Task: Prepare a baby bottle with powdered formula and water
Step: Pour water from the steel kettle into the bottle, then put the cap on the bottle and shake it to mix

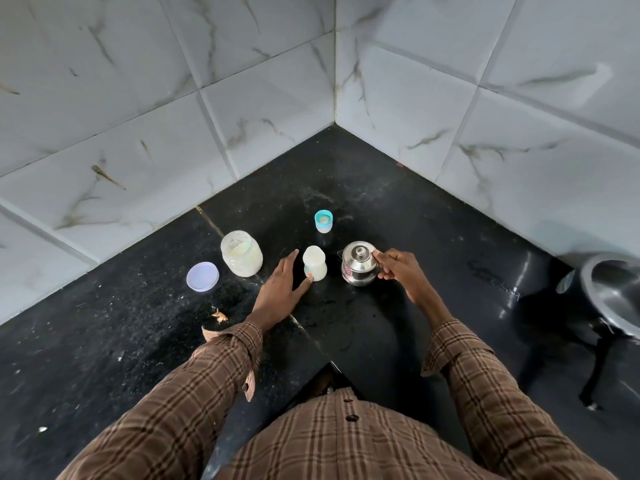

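While the left hand [282,289] lies slack beside the milky-filled bottle [314,263], the right hand [398,268] grips the steel kettle [359,263] to its right; the powder jar [241,253] stands open left of it.

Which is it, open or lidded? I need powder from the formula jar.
Open: the formula jar shows a bare mouth, and its lid lies flat on the counter beside it.

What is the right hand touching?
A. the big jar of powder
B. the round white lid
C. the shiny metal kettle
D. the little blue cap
C: the right hand has its fingers on the shiny metal kettle, at its far right side, while the other three things stand apart from it.
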